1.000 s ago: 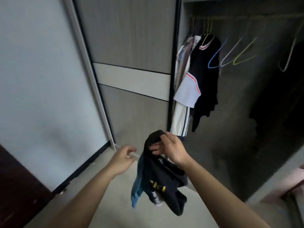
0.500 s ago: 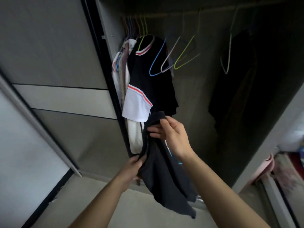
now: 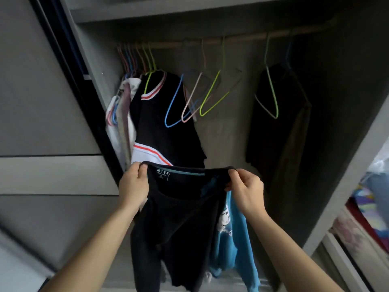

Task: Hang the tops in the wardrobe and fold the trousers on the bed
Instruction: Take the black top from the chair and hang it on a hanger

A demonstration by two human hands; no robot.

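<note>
Dim grey wardrobe (image 3: 228, 142); sliding door (image 3: 48, 123) left.

The black T-shirt (image 3: 179, 224) is soft, matt knit cloth with a smooth teal tape (image 3: 187, 173) inside its neck. The blue cloth (image 3: 233, 245) bunched with it is matt too, with a flat print. The hangers (image 3: 210, 92) look like thin wire in a smooth coloured coating. The rail (image 3: 252, 37) looks wooden, the wardrobe door (image 3: 42, 102) a matt grey wood-grain laminate.
</note>
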